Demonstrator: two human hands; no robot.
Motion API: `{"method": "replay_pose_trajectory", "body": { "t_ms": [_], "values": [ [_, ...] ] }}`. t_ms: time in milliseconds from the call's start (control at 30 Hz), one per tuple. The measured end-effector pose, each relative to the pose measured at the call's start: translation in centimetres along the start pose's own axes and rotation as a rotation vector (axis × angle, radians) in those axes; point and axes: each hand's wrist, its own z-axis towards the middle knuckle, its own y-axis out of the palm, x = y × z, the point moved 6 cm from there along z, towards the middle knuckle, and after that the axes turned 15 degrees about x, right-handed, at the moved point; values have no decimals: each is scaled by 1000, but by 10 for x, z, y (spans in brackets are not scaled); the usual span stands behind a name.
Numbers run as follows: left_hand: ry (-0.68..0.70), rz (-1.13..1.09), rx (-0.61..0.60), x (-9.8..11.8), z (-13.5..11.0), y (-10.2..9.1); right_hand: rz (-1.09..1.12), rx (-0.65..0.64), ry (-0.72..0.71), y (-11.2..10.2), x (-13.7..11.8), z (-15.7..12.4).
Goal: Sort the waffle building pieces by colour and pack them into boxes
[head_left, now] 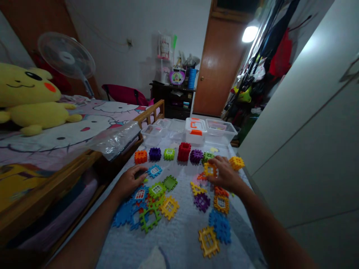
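My left hand (pixel 131 182) has thumb and fingertips curled at the left edge of a light blue square tile (pixel 155 171) with a white window grid, gripping it by that edge. Between the fingers of my right hand (pixel 226 173) is a yellow interlocking tile (pixel 209 170) with a square opening, held up off the table. Loose tiles lie by my left forearm: a lime window tile (pixel 157 189), a dark green tile (pixel 170 182), a yellow tile (pixel 169 207) and overlapping blue ones. Below my right hand are a purple tile (pixel 202 201), an orange window tile (pixel 221 204) and blue tiles (pixel 220 225).
Colour-sorted stacks cross the table, among them orange (pixel 140 157), a taller red stack (pixel 184 152) and yellow (pixel 237 163). Clear plastic bins (pixel 153 135) and a box with orange latches (pixel 195 131) stand behind. A wooden bed rail (pixel 84 164) borders the left; a white cabinet (pixel 303 130) the right.
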Motion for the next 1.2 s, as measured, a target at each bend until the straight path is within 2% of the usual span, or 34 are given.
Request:
{"method": "replay_pose_trajectory", "body": {
  "t_ms": [100, 167, 233, 300, 633, 933, 1200],
  "values": [
    [-18, -2, -14, -1, 1, 0, -124, 13, 138, -30, 87, 7],
    [-25, 4, -13, -3, 1, 0, -180, -27, 236, -41, 138, 7],
    [-27, 13, -13, -5, 2, 0, -196, -82, 280, -43, 172, 4],
    [-25, 18, -10, -7, 2, 1, -197, -110, 291, -41, 190, 1],
    [-24, 14, -17, -11, 1, 1, -137, -174, 273, -20, 208, -1],
    [-35, 21, -15, -16, 0, 2, -99, -183, 287, -14, 204, -4],
    [-10, 35, 11, -11, 1, 0, -66, -209, 310, -12, 202, 2]
  ]
}}
